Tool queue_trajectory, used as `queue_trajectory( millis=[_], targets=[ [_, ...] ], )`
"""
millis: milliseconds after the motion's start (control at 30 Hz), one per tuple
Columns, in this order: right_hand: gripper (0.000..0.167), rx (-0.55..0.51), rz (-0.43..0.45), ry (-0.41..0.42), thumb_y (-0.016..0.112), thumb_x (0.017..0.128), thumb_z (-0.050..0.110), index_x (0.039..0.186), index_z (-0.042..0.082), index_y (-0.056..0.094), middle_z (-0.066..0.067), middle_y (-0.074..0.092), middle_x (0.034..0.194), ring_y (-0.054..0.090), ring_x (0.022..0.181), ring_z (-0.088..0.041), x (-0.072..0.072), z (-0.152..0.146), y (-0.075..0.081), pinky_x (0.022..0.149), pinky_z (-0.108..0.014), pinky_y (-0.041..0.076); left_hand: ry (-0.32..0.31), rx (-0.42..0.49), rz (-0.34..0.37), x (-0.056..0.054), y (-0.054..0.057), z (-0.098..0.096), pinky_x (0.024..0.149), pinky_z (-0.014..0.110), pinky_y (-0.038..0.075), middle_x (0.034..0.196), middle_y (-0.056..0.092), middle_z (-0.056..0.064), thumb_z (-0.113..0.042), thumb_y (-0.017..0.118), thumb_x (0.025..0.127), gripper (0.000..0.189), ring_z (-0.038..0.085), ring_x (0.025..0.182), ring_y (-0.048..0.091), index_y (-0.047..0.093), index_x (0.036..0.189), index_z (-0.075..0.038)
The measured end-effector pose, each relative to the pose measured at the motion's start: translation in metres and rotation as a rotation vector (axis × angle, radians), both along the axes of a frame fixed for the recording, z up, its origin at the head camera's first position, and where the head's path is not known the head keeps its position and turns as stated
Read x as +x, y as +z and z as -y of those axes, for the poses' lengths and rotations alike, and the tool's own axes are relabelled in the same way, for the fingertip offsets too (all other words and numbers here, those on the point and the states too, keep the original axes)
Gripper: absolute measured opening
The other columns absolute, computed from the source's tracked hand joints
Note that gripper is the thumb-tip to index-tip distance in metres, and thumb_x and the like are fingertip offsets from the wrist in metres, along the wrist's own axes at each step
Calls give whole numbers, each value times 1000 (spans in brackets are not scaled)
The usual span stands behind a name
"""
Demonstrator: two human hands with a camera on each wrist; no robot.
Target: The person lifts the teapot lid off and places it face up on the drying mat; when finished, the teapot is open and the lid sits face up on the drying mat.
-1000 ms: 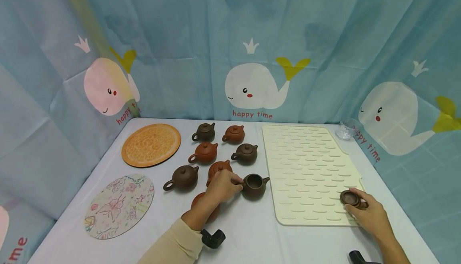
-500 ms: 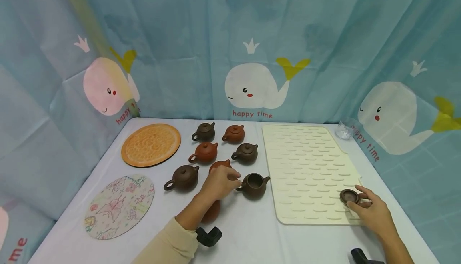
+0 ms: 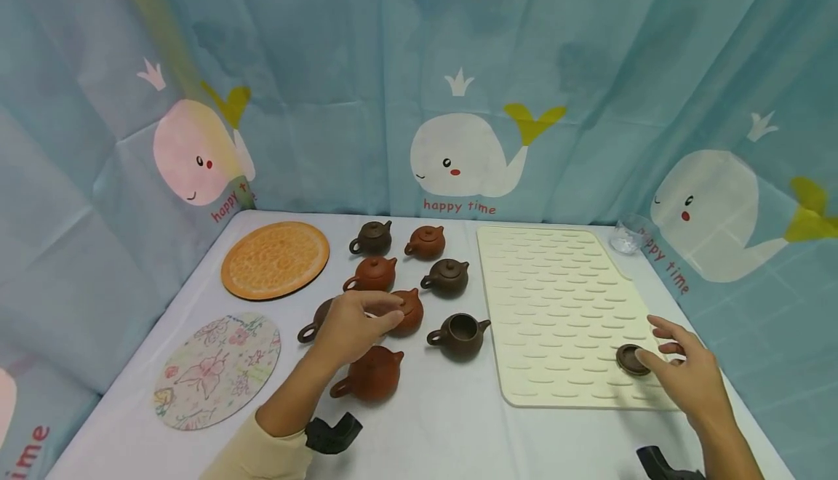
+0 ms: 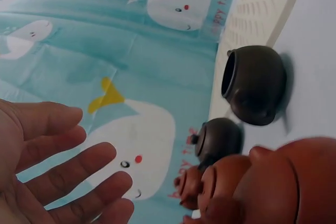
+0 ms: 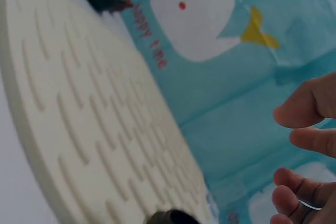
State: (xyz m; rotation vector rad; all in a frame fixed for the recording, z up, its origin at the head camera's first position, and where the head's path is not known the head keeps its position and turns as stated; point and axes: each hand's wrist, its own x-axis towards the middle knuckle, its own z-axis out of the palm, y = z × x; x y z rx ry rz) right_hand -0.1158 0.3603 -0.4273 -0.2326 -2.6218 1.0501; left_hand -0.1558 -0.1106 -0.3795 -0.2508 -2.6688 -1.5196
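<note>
"Which step is this?"

"Probably setting the lid [image 3: 630, 360] down away from its pot. It lies hollow side up on the near right part of the cream mat [image 3: 543, 305]. The lidless teapot [image 3: 461, 343] sits on the desk [image 3: 458, 436], just left of that mat, spout to the right."

"And the right hand [image 3: 687, 371]?"

"Beside the lid, holding nothing. Thumb and fingers are apart; the wrist view shows a gap between them and the dark rim."

"The left hand [image 3: 356, 327]?"

"Empty too, fingers loosely spread, in the air by the middle red teapot [image 3: 410, 313]."

"What would the next move call for?"

"Perhaps a clean withdrawal on the right, so the thumb doesn't nudge the lid. If the left hand is bound for another lid, it needs a light pinch on the knob, without knocking the closely set pots."
</note>
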Motion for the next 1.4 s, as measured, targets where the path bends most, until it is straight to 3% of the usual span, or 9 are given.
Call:
queue_trajectory(
  millis=[167,333,633,933,1200,1400],
  targets=[
    [53,-16,-84,56,72,86,7,135,4,54,-7,54,116,44,90,-8,3,16,15,66,-16,36,7,85,-3,5,-3,21,72,36,52,98,70,-2,-13,74,86,18,18,86,64,76,104,-14],
    [55,-13,-124,122,72,85,5,136,5,53,5,52,115,44,92,-12,5,33,29,65,-16,37,21,150,36,10,-13,37,78,33,52,105,69,3,-14,74,86,20,19,92,66,75,106,-10],
    [57,-58,-138,325,72,86,5,139,8,51,-5,51,114,45,90,-14,3,66,39,67,-20,40,34,174,114,23,-41,65,76,32,51,98,69,4,-18,76,85,29,20,92,63,72,112,-6],
    [55,-164,-195,517,71,84,-4,135,4,53,-9,54,115,47,93,-20,-9,93,45,72,-24,39,-93,176,129,23,-63,84,73,34,50,96,69,5,-13,76,84,36,24,88,63,67,117,-1],
    [52,-283,-171,654,70,84,-5,133,4,54,-11,56,113,49,93,-26,-22,118,41,72,-26,41,-184,123,156,17,-78,99,67,33,50,88,66,6,-18,77,83,18,26,84,61,69,93,-5],
    [51,-285,-130,720,71,85,0,132,11,56,-7,58,113,50,93,-27,-32,138,37,72,-27,43,-276,163,224,13,-84,102,61,36,50,86,64,11,-14,76,83,15,26,77,60,68,91,-4]
  ],
)
